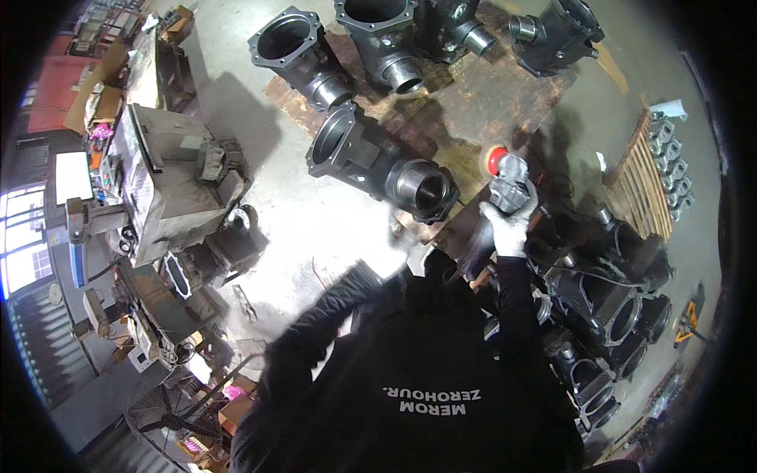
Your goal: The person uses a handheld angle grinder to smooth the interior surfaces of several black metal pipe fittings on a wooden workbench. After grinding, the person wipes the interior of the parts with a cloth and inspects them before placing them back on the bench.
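Observation:
My right hand [511, 230], in a white glove, grips a hand-held sander [509, 185] with a grey body and a round red pad [496, 160]. The pad is held above the brown board [544, 102], beside a black cast metal housing [371, 165]. That housing lies tilted, with a flanged opening at its upper left and a bare machined collar [426, 188] at its lower right. Below the collar is my left hand [388, 254], also in a white glove. Glare and blur hide its fingers.
More black housings [384, 43] stand on the board at the far side. Several others [603, 299] crowd the floor to my right. A wooden slatted pallet [643, 185] with metal castings [670, 169] lies farther right. At left are a metal cabinet [169, 185] and a fan [173, 418].

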Demonstrator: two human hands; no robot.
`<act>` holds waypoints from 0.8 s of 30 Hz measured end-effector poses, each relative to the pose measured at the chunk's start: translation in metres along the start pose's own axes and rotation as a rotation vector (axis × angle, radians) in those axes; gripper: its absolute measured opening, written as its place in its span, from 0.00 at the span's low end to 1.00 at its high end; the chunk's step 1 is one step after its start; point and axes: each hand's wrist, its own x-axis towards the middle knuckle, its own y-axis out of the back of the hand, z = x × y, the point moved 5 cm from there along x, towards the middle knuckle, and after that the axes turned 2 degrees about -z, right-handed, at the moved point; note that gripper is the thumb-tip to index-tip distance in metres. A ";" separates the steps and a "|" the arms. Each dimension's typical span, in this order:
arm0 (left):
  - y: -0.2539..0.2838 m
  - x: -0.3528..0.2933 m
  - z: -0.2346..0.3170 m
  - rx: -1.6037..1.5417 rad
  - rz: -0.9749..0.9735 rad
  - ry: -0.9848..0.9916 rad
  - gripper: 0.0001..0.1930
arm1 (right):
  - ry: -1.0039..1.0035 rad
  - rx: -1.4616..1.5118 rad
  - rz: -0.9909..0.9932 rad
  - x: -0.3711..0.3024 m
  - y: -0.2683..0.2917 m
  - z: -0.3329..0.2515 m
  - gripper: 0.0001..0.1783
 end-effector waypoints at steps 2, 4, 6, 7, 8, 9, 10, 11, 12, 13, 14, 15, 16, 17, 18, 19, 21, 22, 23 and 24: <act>-0.050 -0.038 0.018 -0.140 -0.442 0.300 0.42 | 0.072 0.004 -0.097 -0.006 -0.021 -0.008 0.61; -0.082 -0.052 0.029 -0.247 -0.433 0.375 0.52 | 0.193 -0.129 -0.146 -0.013 -0.046 -0.021 0.61; -0.100 -0.054 0.013 -0.491 -0.310 0.481 0.56 | 0.084 0.091 -0.243 -0.027 -0.075 -0.023 0.62; -0.103 -0.062 -0.005 -0.467 -0.307 0.621 0.56 | 0.051 0.149 -0.281 -0.034 -0.089 -0.025 0.63; -0.103 -0.069 -0.025 -0.322 -0.318 0.738 0.57 | 0.100 0.105 -0.272 -0.043 -0.105 -0.030 0.62; -0.098 -0.067 -0.030 -0.507 -0.122 0.492 0.53 | 0.094 0.067 -0.258 -0.049 -0.118 -0.032 0.62; -0.100 -0.075 -0.049 -0.696 -0.061 0.574 0.50 | 0.256 -0.206 -0.263 -0.055 -0.122 -0.040 0.61; -0.100 -0.081 -0.066 -0.902 0.012 0.610 0.46 | 0.278 -0.157 -0.263 -0.069 -0.130 -0.042 0.62; -0.098 -0.086 -0.081 -1.109 0.078 0.648 0.43 | 0.177 -0.066 -0.294 -0.078 -0.143 -0.038 0.62; -0.094 -0.095 -0.090 -1.256 0.108 0.691 0.40 | 0.125 0.025 -0.319 -0.087 -0.156 -0.035 0.62; -0.088 -0.103 -0.097 -1.401 0.145 0.738 0.38 | 0.062 -0.128 -0.330 -0.095 -0.166 -0.029 0.62; -0.076 -0.111 -0.100 -1.312 0.138 0.744 0.36 | 0.157 -0.167 -0.271 -0.103 -0.175 -0.031 0.60; -0.060 -0.117 -0.103 -1.063 0.132 0.738 0.35 | 0.166 -0.167 -0.275 -0.111 -0.184 -0.029 0.59; -0.044 -0.120 -0.098 -0.919 0.085 0.640 0.34 | 0.101 -0.183 -0.297 -0.120 -0.195 -0.022 0.58; -0.032 -0.123 -0.097 -0.931 0.057 0.634 0.34 | 0.099 -0.194 -0.264 -0.125 -0.203 -0.019 0.58; -0.018 -0.119 -0.095 -0.815 0.012 0.579 0.35 | 0.101 -0.204 -0.231 -0.127 -0.212 -0.016 0.57; 0.012 -0.107 -0.088 -0.312 -0.069 0.429 0.38 | 0.116 -0.212 -0.160 -0.124 -0.229 -0.017 0.55; 0.019 -0.100 -0.090 -0.266 -0.102 0.489 0.38 | 0.168 -0.215 -0.098 -0.120 -0.235 -0.021 0.55; 0.023 -0.085 -0.091 -0.263 -0.096 0.484 0.37 | 0.220 -0.221 -0.040 -0.112 -0.239 -0.027 0.54; 0.028 -0.070 -0.091 -0.237 -0.095 0.439 0.37 | 0.138 -0.223 -0.048 -0.099 -0.245 -0.027 0.54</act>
